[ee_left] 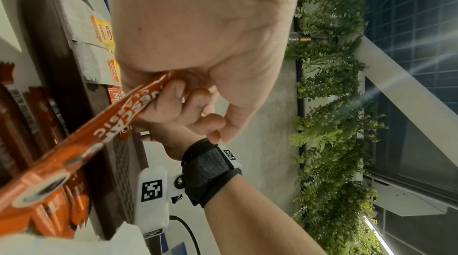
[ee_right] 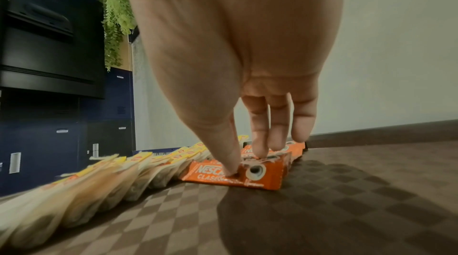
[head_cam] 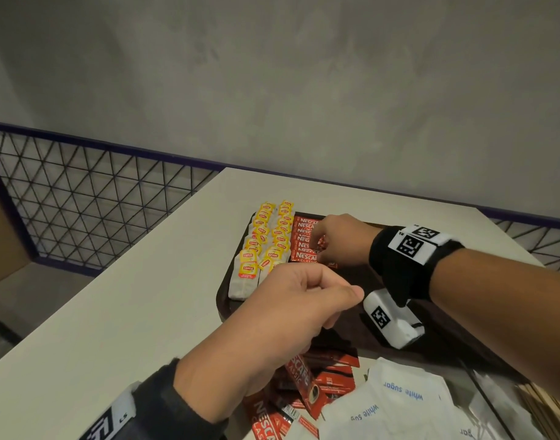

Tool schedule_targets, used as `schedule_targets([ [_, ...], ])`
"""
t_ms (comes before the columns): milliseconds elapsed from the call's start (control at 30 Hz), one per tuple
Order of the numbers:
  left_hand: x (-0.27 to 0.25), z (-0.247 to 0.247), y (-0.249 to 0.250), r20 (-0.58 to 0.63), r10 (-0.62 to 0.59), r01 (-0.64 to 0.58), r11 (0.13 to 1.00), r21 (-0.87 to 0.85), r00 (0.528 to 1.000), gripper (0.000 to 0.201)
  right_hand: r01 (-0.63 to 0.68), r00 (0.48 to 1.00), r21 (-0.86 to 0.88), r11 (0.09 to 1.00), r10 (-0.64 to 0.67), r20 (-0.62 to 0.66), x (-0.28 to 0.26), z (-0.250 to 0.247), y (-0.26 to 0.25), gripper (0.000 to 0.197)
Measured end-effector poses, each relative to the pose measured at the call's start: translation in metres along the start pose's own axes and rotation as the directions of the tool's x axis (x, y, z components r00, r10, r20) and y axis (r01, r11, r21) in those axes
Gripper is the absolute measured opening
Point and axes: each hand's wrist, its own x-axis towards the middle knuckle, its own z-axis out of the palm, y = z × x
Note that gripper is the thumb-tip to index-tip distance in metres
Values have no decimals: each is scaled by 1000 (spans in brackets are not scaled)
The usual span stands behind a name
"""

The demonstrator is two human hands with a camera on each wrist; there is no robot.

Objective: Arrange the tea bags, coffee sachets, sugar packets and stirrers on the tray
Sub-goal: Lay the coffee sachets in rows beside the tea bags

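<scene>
A dark brown tray (head_cam: pixel 361 281) lies on the white table. Two columns of yellow-tagged tea bags (head_cam: pixel 266 242) fill its left side, with a column of red coffee sachets (head_cam: pixel 304 239) beside them. My right hand (head_cam: pixel 320 249) rests on those sachets. In the right wrist view its straight fingers (ee_right: pixel 260 141) and thumb press on the nearest sachets (ee_right: pixel 210 173), next to the tea bags (ee_right: pixel 124 177). My left hand (head_cam: pixel 304 300) hovers over the tray's near left corner. Its curled fingers (ee_left: pixel 178 91) pinch one end of a single coffee sachet (ee_left: pixel 99 132), which hangs below the hand.
Loose coffee sachets (head_cam: pixel 329 385) are piled on the table in front of the tray. White sugar packets (head_cam: pixel 399 404) lie to their right, and wooden stirrers (head_cam: pixel 545 404) at the bottom right. A wire mesh railing (head_cam: pixel 82 198) runs beyond the table's left edge.
</scene>
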Motion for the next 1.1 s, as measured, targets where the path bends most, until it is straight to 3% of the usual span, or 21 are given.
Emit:
schedule_targets([
  [300, 2, -3, -1, -11, 30, -31, 997, -74, 999, 23, 44, 999, 27, 999, -44, -14, -1, -3, -4, 28],
  [467, 4, -11, 2, -59, 99, -108, 978, -176, 993, 19, 117, 989, -12, 993, -115, 96, -7, -4, -9, 26],
  [567, 6, -14, 5, -125, 151, -179, 950, -257, 981, 29, 117, 993, 19, 993, -117, 32, -17, -24, -13, 24],
  [667, 5, -18, 9, -162, 180, -232, 882, -410, 970, 25, 104, 993, 305, 947, -82, -83, -40, -51, -22, 21],
  [733, 3, -24, 13, -132, 204, -243, 784, -572, 970, 18, 64, 997, 601, 797, -71, -12, -74, -68, -36, 17],
  [767, 2, -27, 15, -121, 226, -250, 729, -637, 967, 18, 45, 992, 670, 741, -112, 57, -94, -74, -41, 17],
  [867, -2, -35, 19, -117, 295, -287, 639, -714, 948, 22, 41, 927, 680, 732, -282, 248, -149, -80, -50, 43],
  [933, -5, -35, 20, -115, 313, -294, 619, -729, 943, 25, 73, 916, 705, 705, -327, 232, -169, -71, -57, 35],
  [1000, -5, -33, 20, -110, 272, -272, 684, -677, 956, 25, 55, 958, 766, 641, -250, 141, -179, -53, -58, 20],
  [1033, -3, -32, 19, -124, 236, -264, 778, -570, 964, 25, 36, 978, 793, 608, -183, 96, -182, -44, -57, 15],
  [1100, 1, -29, 15, -185, 211, -238, 962, -134, 960, 23, -16, 998, 824, 566, -39, 46, -190, -31, -51, 10],
])
